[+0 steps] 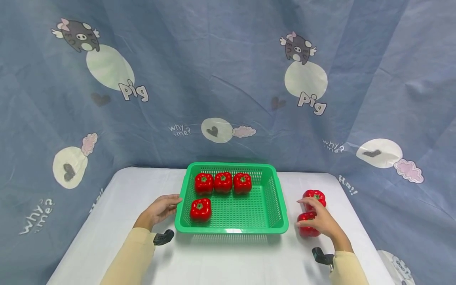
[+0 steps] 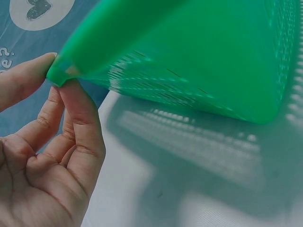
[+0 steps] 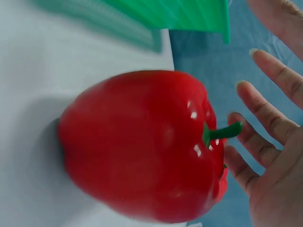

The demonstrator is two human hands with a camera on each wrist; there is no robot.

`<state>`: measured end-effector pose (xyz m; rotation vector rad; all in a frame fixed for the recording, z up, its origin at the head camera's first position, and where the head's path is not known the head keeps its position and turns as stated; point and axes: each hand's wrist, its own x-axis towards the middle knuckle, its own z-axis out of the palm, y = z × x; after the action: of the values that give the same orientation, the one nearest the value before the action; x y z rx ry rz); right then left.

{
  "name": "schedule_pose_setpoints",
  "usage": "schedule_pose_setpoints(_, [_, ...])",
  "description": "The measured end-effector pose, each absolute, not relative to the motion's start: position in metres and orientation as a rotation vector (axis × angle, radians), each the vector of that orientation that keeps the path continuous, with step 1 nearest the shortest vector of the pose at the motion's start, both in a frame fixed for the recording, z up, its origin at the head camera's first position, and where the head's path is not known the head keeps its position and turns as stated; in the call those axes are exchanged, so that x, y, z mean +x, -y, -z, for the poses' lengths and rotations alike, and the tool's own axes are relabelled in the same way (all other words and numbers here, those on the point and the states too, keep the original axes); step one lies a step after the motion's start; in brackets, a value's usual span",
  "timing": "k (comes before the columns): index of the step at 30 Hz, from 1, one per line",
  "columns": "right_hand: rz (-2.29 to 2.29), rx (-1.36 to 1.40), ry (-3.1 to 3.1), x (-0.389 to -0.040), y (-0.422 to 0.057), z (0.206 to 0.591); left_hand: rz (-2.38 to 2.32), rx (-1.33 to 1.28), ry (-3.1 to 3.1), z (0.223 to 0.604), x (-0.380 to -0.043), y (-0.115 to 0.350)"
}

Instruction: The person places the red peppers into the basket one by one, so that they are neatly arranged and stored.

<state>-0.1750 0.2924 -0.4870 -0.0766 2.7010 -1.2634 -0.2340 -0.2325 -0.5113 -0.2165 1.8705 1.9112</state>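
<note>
My left hand [image 1: 163, 208] pinches the left rim of a green plastic basket [image 1: 231, 230] between thumb and fingers; the left wrist view shows the grip on the rim [image 2: 71, 66] close up. Inside the basket several red bell peppers [image 1: 201, 209] stand upright, three along the back and one at the front left. Over on the right, my right hand [image 1: 319, 219] hovers above two more red bell peppers on the table, its fingers spread. The nearer bell pepper [image 3: 142, 146] fills the right wrist view, green stem up, with the fingers apart from it.
A white-covered table [image 1: 228, 261] carries the basket and the loose peppers. Behind it hangs a blue cloth [image 1: 228, 91] printed with cartoon pigs, reaching down to the table's back edge. The basket's front right corner lies a short way left of the loose peppers.
</note>
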Motion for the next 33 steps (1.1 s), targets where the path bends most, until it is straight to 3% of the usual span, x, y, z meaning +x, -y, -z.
schedule_pose_setpoints(33, [1.203, 0.044, -2.612, -0.158, -0.320, 0.509, -1.915, -0.209, -1.867, 0.513, -0.235, 0.233])
